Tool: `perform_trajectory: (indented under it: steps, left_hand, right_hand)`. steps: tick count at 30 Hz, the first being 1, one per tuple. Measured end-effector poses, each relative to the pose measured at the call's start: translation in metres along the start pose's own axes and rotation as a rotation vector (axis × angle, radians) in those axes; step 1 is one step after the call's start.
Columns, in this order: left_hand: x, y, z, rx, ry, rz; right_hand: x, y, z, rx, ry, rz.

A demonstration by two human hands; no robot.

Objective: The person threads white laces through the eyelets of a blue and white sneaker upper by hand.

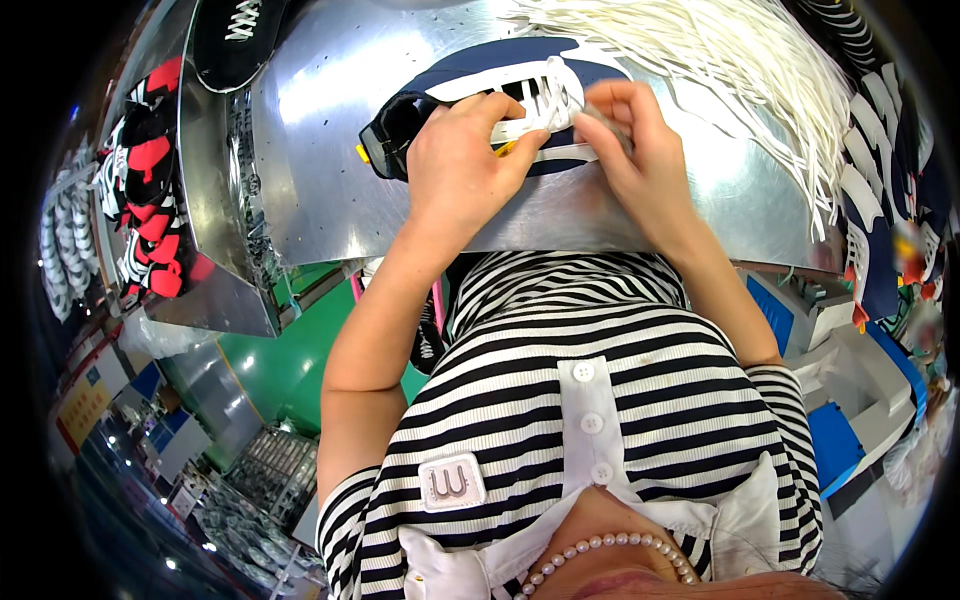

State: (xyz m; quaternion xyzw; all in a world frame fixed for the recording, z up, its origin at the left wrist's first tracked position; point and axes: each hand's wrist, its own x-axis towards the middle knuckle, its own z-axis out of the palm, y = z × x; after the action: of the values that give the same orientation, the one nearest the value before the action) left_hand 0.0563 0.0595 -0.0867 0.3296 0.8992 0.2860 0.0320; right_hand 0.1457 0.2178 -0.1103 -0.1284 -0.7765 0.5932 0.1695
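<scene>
A navy shoe upper (pixel 490 56) with white eyelet strips lies flat on the metal worktable (pixel 330 130), its dark padded collar (pixel 400 120) toward the left. White shoelace (pixel 556 98) criss-crosses through the eyelets at its right part. My left hand (pixel 465 160) is closed on the upper's near side, thumb and fingers pressing around the eyelet strip and tongue. At the right end of the lacing, my right hand (pixel 640 145) has its fingers curled and thumb close to them, pinching at the lace. Some motion blur softens those fingertips, and the lace end is hard to make out.
Loose white laces (pixel 740 70) spread in a big pile at the back right. A black laced upper (pixel 236 40) lies at the far left. Red and black uppers (pixel 150 190) hang beyond the left table edge; navy and white ones (pixel 875 200) hang at the right.
</scene>
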Motion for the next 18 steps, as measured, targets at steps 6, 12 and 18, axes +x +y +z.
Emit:
perform_trajectory:
  steps: [6,12,18]
  left_hand:
    - [0.0,-0.003,-0.001,-0.02,-0.011,0.027]
    - [-0.001,-0.004,0.003,-0.064,0.029,0.126]
    - [-0.007,-0.003,0.006,-0.121,0.077,0.149]
  right_hand:
    - [-0.017,-0.009,-0.009,-0.071,-0.205,0.195]
    - [-0.01,-0.012,-0.013,-0.105,-0.257,0.193]
    - [-0.009,-0.017,-0.016,-0.136,-0.272,0.159]
